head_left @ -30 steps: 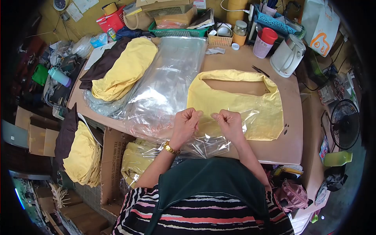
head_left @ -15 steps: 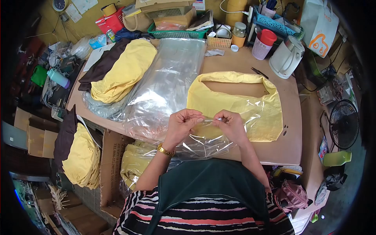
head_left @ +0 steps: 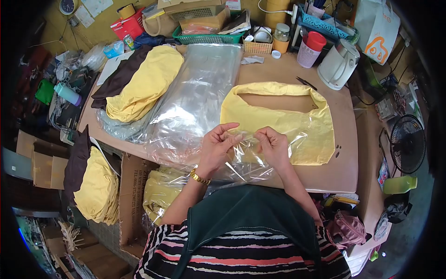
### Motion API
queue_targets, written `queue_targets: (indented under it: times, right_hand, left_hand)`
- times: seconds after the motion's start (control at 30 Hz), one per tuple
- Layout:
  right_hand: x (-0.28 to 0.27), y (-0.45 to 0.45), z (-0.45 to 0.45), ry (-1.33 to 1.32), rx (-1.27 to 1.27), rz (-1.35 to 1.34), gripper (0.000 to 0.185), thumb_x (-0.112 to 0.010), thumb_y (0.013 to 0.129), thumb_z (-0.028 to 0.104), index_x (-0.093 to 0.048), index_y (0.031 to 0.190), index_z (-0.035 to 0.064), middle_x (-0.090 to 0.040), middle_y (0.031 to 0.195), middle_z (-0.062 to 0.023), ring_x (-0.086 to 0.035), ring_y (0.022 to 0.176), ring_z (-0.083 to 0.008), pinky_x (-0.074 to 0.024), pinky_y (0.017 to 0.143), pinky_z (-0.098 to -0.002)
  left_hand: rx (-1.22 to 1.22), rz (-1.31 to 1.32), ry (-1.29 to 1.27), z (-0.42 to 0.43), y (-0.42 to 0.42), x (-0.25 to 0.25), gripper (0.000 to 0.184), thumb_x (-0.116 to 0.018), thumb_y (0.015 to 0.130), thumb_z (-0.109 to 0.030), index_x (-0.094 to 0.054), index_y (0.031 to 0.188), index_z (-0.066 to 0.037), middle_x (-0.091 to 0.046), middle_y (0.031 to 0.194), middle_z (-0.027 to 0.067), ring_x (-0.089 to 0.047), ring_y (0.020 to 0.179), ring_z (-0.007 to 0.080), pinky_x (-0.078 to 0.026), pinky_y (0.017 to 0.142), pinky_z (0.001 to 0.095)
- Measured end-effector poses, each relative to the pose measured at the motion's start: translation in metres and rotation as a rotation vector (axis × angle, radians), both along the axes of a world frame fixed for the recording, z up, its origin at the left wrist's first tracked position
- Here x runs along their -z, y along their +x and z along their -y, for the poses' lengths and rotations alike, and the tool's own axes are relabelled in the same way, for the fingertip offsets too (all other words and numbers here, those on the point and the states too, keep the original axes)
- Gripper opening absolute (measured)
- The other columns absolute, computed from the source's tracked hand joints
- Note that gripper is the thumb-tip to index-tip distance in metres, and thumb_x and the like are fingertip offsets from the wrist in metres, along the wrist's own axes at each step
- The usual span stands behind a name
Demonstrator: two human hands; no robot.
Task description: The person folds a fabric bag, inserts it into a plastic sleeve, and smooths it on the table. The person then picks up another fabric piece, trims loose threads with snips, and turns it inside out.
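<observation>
Carton (head_left: 134, 200) below worktop (head_left: 341, 139): yellow bundle (head_left: 162, 186) contained. Wicker basket (head_left: 258, 48): white cups (head_left: 263, 36) held. Pink holder (head_left: 307, 56): red cup (head_left: 316, 41) inserted. Yellow bag (head_left: 239, 107) laid flat on worktop, partly overlain by clear film (head_left: 248, 171). Film pinched by right hand (head_left: 275, 146), thumb and index closed. Left hand (head_left: 216, 145) half open at film, thumb and index parted; whether film is gripped cannot be told. Versus half second earlier: left index raised farther from thumb; yellow bag unmoved.
</observation>
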State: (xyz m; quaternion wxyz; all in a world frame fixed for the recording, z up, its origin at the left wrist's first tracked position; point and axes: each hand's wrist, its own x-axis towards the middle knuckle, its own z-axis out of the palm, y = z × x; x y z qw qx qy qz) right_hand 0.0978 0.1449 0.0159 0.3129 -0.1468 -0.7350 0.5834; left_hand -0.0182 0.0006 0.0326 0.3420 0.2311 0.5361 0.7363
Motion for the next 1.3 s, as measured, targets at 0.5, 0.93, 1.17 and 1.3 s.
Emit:
queue_targets:
  times: [0.5, 0.93, 1.17, 1.3]
  right_hand:
    - [-0.011, 0.002, -0.012, -0.146, -0.089, 0.016, 0.009, -0.065, 0.086, 0.004, -0.066, 0.078, 0.0011, -0.061, 0.063, -0.0022, -0.051, 0.063, -0.0087, -0.0436, 0.065, -0.0272]
    - [-0.076, 0.032, -0.049, 0.155, -0.952, 0.49, 0.035, -0.084, 0.066, 0.034, -0.065, 0.072, 0.0054, -0.058, 0.074, -0.0036, -0.055, 0.07, -0.0136, -0.0397, 0.061, -0.0313]
    - [-0.089, 0.061, -0.084, 0.432, -0.87, 0.319, 0.025, -0.078, 0.073, 0.034, -0.07, 0.077, 0.0108, -0.059, 0.089, -0.0009, -0.052, 0.092, -0.0206, -0.0362, 0.085, -0.036]
    - [-0.076, 0.069, -0.071, -0.031, -0.577, -0.011, 0.017, -0.072, 0.08, 0.028, -0.07, 0.081, 0.0114, -0.058, 0.084, -0.0039, -0.055, 0.087, -0.0217, -0.0406, 0.086, -0.0403]
  left_hand:
    - [0.221, 0.158, 0.157, -0.003, -0.005, -0.008, 0.007, -0.06, 0.093, -0.013, -0.058, 0.091, -0.006, -0.062, 0.09, 0.0002, -0.058, 0.079, 0.0065, -0.048, 0.071, 0.0234]
    - [0.497, 0.037, 0.047, 0.017, -0.049, -0.065, 0.026, -0.061, 0.094, -0.027, -0.06, 0.082, -0.004, -0.058, 0.068, -0.0004, -0.046, 0.058, 0.0048, -0.036, 0.051, 0.0223]
    - [0.234, 0.049, 0.173, 0.031, -0.061, -0.087, 0.023, -0.066, 0.089, -0.023, -0.056, 0.084, -0.003, -0.056, 0.066, 0.0008, -0.046, 0.052, 0.0067, -0.035, 0.048, 0.0226]
    - [0.566, -0.153, -0.073, 0.042, -0.079, -0.105, 0.024, -0.067, 0.089, -0.022, -0.058, 0.089, 0.0, -0.055, 0.066, -0.0019, -0.045, 0.059, 0.0025, -0.035, 0.054, 0.0212]
